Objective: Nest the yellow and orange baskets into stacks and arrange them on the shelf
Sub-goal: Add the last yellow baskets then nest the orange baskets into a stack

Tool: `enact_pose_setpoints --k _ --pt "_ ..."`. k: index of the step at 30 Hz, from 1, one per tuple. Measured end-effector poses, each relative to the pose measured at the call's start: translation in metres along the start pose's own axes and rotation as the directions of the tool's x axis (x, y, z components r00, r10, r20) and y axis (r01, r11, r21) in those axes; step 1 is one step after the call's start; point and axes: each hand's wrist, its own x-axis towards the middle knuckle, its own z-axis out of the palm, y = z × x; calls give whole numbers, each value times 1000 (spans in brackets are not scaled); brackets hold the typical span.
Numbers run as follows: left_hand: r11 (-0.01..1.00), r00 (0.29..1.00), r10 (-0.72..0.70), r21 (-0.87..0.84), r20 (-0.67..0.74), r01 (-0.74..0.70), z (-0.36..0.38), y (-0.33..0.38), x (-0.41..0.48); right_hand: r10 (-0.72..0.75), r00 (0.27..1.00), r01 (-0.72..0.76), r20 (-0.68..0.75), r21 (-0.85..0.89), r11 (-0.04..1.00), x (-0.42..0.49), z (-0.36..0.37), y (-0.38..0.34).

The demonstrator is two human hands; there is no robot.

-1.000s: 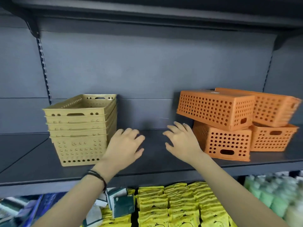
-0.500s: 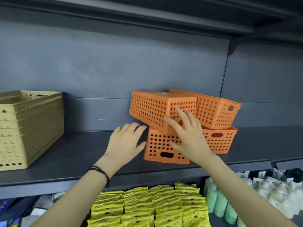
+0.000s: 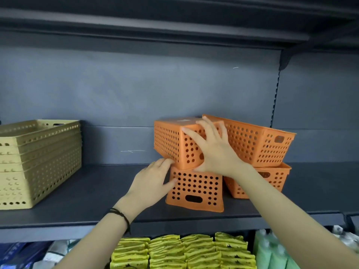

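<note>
A dark grey shelf (image 3: 81,193) runs across a store bay, grey back panel behind it, packets on the level below. At the far left sits the yellow stack (image 3: 38,162) — already nested, mouths up, long axis running back toward the panel. The bare middle stretch of shelf looks like room left for an orange stack.

Next comes the left hand (image 3: 151,183), fingers loosely spread and pressed against the near left corner where the lower orange basket (image 3: 194,189) meets the one above, probably to steady the pile. That lower basket appears to be upside down, its handle slot facing the aisle.

On top lies the upturned orange basket (image 3: 171,140), flat base up, long axis pointing back and slightly left. The right hand (image 3: 213,150) spans its near end, fingers wide, thumb low and fingertips over the top edge — a grip to lift it.

To the right, 2 more orange baskets (image 3: 258,144) sit loosely one on the other, the upper tilted, none nested.
</note>
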Motion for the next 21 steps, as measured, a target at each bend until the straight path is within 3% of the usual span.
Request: enact_pose_setpoints --k 4,7,9,11,14,16,19,21 --pt "962 989 -142 -231 26 145 -3 -5 4 -15 998 17 -64 27 999 12 3 -11" --pt "849 963 -269 -473 0 236 -8 -14 6 38 983 -20 -177 104 994 21 2 -21" --pt "766 925 -379 -569 -23 300 -14 -20 7 144 955 -91 -261 205 975 28 0 -31" --pt "687 882 -470 -624 7 372 -19 -27 6 323 895 -181 -308 411 893 38 -5 -44" --pt "567 829 -545 -673 125 475 -24 -37 3 594 774 -264 -220 740 618 55 -13 -63" --pt "463 793 -566 -709 225 532 -27 -39 0 713 698 -283 -70 887 364 64 -14 -74" --pt "339 750 -566 -732 343 591 -32 -38 -3 755 619 -258 218 964 -66 70 -7 -90" --pt "294 751 -550 -757 366 584 -32 -38 -6 734 589 -266 339 939 -220 71 -1 -100"
